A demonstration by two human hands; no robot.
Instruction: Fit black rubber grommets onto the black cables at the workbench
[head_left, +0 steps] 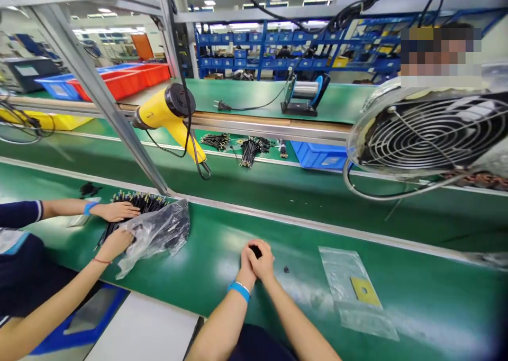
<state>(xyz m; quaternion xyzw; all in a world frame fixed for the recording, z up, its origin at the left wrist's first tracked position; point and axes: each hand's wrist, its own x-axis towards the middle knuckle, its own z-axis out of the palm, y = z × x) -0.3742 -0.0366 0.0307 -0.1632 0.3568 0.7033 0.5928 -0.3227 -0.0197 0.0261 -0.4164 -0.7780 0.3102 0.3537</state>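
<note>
My left hand and my right hand are cupped together over the green bench, fingers curled and touching. Between them shows something black; my fingers hide most of it, so I cannot make out its kind. To the right of my hands a small black piece lies loose on the bench top. Farther right is a clear plastic bag, lying flat, with a yellow square piece with a hole in or on it.
At the left a co-worker's hands handle a bundle of black cables beside a clear bag. A yellow heat gun hangs above the bench. A caged fan stands at upper right, a wire spool on the shelf.
</note>
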